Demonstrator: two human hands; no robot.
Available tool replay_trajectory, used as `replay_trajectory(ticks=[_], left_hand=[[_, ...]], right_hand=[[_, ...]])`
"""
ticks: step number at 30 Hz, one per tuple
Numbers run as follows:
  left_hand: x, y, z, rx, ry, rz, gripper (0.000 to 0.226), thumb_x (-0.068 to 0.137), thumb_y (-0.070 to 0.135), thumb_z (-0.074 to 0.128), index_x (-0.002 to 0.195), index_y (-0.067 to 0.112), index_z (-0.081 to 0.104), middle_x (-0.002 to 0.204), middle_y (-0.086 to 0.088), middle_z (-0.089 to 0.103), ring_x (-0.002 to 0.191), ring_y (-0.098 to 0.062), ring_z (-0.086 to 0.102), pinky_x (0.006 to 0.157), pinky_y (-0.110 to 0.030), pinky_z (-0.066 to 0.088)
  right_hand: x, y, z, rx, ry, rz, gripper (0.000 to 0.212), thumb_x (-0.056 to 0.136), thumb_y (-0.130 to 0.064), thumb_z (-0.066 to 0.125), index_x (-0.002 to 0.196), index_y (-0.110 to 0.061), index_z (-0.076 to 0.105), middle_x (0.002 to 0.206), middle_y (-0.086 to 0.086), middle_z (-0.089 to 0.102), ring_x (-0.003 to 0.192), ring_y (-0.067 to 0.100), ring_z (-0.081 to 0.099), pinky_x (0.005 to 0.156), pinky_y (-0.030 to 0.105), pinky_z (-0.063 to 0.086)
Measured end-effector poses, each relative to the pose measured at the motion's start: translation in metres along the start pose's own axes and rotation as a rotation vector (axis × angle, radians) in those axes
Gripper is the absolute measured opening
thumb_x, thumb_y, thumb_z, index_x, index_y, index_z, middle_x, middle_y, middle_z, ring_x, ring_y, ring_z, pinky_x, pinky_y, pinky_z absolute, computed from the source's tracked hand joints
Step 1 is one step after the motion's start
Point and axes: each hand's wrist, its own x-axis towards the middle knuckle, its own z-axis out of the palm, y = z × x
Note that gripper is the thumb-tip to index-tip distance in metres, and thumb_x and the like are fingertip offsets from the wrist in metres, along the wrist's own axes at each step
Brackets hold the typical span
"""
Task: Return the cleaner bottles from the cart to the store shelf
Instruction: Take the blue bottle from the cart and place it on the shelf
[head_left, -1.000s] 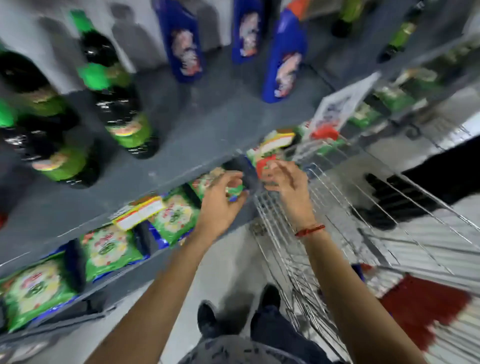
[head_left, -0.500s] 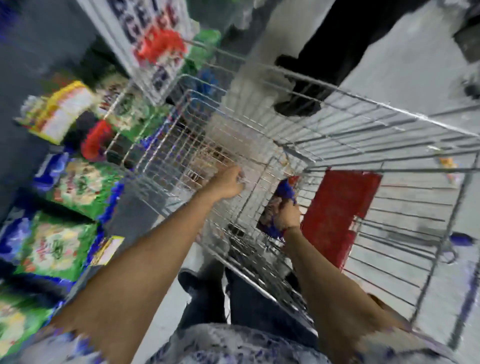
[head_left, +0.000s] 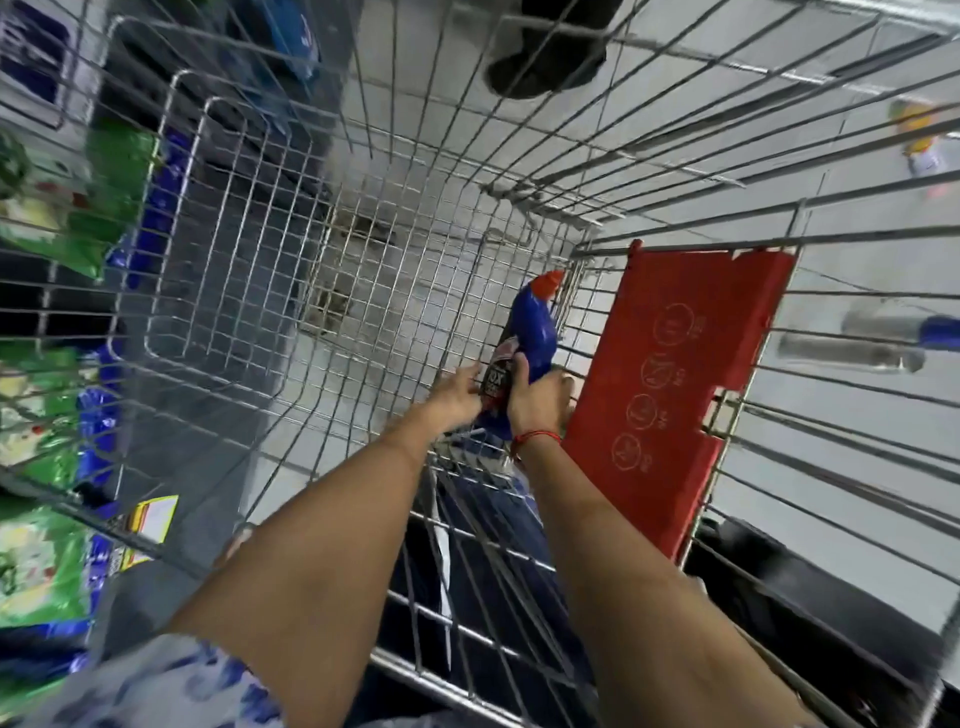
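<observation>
Hands meet on 1 blue cleaner bottle deep inside the wire cart, toward 4 o'clock of the basket floor, just beside the red child-seat flap. The right hand is wrapped around the bottle's lower body, thumb across the dark label. The left hand lies against the label side with its fingers fairly straight, supporting more than gripping; whether its fingertips curl behind the bottle cannot be told, since the label hides them. The bottle's red cap points toward 12 o'clock, tilted, close to the wires at the flap's top corner.

Risks from here, as I judge them:
- Snagging. Lifting straight toward 12 o'clock could catch the angled cap on the wires beside the flap and twist the bottle out of the hold.
- Slipping. The plastic looks smooth and most of the hold sits low on the body, so a quick pull could let the top tip away from the hands.
- Knocking stock. The shelf side at 9 o'clock carries green packets tight against the cart, and a wide swing over the rim could brush them.
</observation>
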Motion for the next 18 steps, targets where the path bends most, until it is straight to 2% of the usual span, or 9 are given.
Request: replay_trajectory(ticks=[2,3,4,7,10,13,15,18], left_hand=[[0.003,-0.002,0.007,-0.13,-0.02,0.005,0.063,0.083,0.0,0.054,0.14,0.02,0.035,0.123,-0.014,0.059,0.109,-0.027,0.056,0.082,-0.028,0.046],[0.004,-0.002,0.008,-0.182,-0.025,-0.002,0.065,0.083,0.0,0.056,0.14,0.021,0.034,0.123,-0.014,0.059,0.106,-0.025,0.056,0.082,-0.028,0.045],[0.005,-0.002,0.008,-0.213,-0.016,-0.006,0.067,0.082,0.001,0.058,0.14,0.021,0.034,0.126,-0.014,0.059,0.106,-0.024,0.055,0.086,-0.03,0.046],[0.003,-0.001,0.005,-0.216,0.024,-0.014,0.07,0.078,0.001,0.065,0.139,0.018,0.036,0.132,-0.015,0.055,0.118,-0.028,0.052,0.103,-0.041,0.044],[-0.008,0.002,-0.008,-0.248,0.06,-0.007,0.067,0.076,0.001,0.067,0.135,0.017,0.04,0.132,-0.014,0.054,0.119,-0.03,0.052,0.102,-0.047,0.045],[-0.023,0.002,-0.028,-0.227,0.068,0.01,0.063,0.078,0.001,0.065,0.135,0.017,0.041,0.13,-0.011,0.056,0.113,-0.022,0.053,0.097,-0.034,0.045],[-0.035,0.001,-0.04,-0.204,0.077,0.04,0.056,0.08,-0.001,0.063,0.131,0.012,0.045,0.128,-0.012,0.058,0.108,-0.021,0.054,0.094,-0.032,0.044],[-0.052,0.001,-0.057,-0.13,0.118,0.074,0.051,0.081,0.001,0.061,0.129,0.007,0.047,0.127,-0.02,0.058,0.115,-0.031,0.055,0.105,-0.044,0.042]], right_hand=[[0.009,0.006,0.0,0.026,-0.029,-0.017,0.049,0.087,-0.043,0.055,0.105,0.002,0.054,0.103,0.019,0.06,0.086,0.03,0.059,0.064,0.026,0.044],[0.012,0.008,-0.001,0.036,-0.033,-0.037,0.044,0.086,-0.042,0.057,0.101,0.0,0.055,0.095,0.015,0.06,0.078,0.025,0.056,0.053,0.018,0.037],[0.014,0.01,-0.003,0.045,-0.036,-0.054,0.041,0.087,-0.039,0.057,0.099,-0.001,0.056,0.09,0.01,0.058,0.075,0.022,0.051,0.047,0.018,0.03],[0.019,0.011,-0.01,0.066,-0.087,-0.053,0.038,0.088,-0.035,0.056,0.103,0.0,0.057,0.091,0.011,0.059,0.078,0.021,0.051,0.057,0.02,0.029],[0.012,0.005,-0.012,0.059,-0.167,-0.047,0.04,0.09,-0.036,0.053,0.108,-0.001,0.057,0.098,0.015,0.062,0.082,0.024,0.054,0.068,0.029,0.038],[-0.001,-0.007,-0.011,0.088,-0.223,-0.093,0.037,0.089,-0.035,0.055,0.105,-0.002,0.057,0.093,0.014,0.061,0.081,0.024,0.055,0.077,0.04,0.05],[-0.012,-0.02,-0.007,0.072,-0.253,-0.16,0.035,0.088,-0.034,0.057,0.104,-0.004,0.057,0.089,0.008,0.059,0.082,0.025,0.057,0.078,0.039,0.05],[-0.029,-0.04,0.009,-0.027,-0.272,-0.274,0.036,0.086,-0.036,0.059,0.103,-0.005,0.058,0.091,0.01,0.063,0.088,0.03,0.062,0.073,0.034,0.046]])
